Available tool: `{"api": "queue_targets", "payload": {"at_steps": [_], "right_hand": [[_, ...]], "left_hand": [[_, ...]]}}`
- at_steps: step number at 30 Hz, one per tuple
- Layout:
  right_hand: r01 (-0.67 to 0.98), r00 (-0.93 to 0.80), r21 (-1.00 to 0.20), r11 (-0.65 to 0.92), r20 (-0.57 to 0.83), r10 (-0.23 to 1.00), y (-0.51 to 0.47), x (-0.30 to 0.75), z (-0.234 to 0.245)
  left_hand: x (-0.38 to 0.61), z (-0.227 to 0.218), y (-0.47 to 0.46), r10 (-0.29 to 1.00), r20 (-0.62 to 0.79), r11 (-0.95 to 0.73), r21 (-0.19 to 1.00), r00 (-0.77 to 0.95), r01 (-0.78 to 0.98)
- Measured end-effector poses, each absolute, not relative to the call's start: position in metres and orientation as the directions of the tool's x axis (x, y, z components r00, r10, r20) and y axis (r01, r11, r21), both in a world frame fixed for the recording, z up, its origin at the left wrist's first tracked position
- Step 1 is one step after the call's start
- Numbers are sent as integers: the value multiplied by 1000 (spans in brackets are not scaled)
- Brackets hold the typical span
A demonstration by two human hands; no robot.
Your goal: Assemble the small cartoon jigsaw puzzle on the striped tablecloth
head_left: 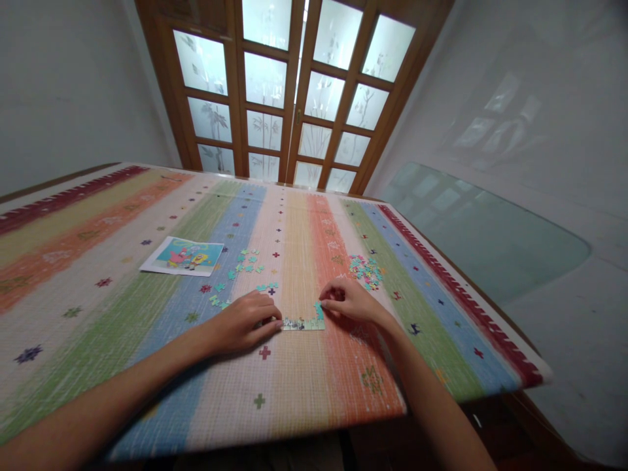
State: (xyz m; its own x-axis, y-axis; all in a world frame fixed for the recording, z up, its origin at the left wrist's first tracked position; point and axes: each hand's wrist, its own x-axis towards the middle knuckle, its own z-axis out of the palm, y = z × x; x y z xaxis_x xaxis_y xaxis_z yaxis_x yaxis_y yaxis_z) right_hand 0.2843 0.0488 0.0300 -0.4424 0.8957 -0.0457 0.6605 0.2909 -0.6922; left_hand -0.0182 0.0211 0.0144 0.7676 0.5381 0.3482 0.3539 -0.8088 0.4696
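A short strip of joined puzzle pieces [303, 324] lies flat near the table's front, with a teal puzzle piece [319, 310] at its upper right end. My left hand [252, 319] is closed, thumb and fingertips together at the strip's left end. At the other end my right hand [349, 298] pinches by the teal piece; its fingertips partly hide it. Loose teal puzzle pieces [249, 260] are scattered beyond my left hand. A heap of mixed-colour puzzle pieces [367, 271] sits beyond my right hand.
A printed cartoon picture sheet [186, 256] lies at the left of the scattered pieces. The striped tablecloth [299, 386] covers the table, whose front edge is close to me. Beyond stand wood-framed glass doors [289, 98]; a wall [540, 131] rises at the right.
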Motion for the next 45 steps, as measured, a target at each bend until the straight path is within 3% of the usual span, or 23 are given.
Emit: {"api": "queue_targets", "payload": {"at_steps": [4, 9, 17, 45], "right_hand": [[650, -453, -702, 290, -52, 890, 49, 286, 27], [640, -455, -719, 270, -72, 888, 50, 286, 23], [614, -443, -756, 227, -93, 891, 50, 285, 21], [632, -476, -714, 303, -48, 878, 48, 285, 20]], "left_hand": [[-23, 17, 27, 590, 400, -794, 446, 701, 414], [-38, 17, 42, 731, 476, -680, 457, 489, 573], [-64, 20, 63, 828, 488, -513, 457, 278, 727], [-80, 28, 71, 856, 460, -400, 301, 235, 866]]}}
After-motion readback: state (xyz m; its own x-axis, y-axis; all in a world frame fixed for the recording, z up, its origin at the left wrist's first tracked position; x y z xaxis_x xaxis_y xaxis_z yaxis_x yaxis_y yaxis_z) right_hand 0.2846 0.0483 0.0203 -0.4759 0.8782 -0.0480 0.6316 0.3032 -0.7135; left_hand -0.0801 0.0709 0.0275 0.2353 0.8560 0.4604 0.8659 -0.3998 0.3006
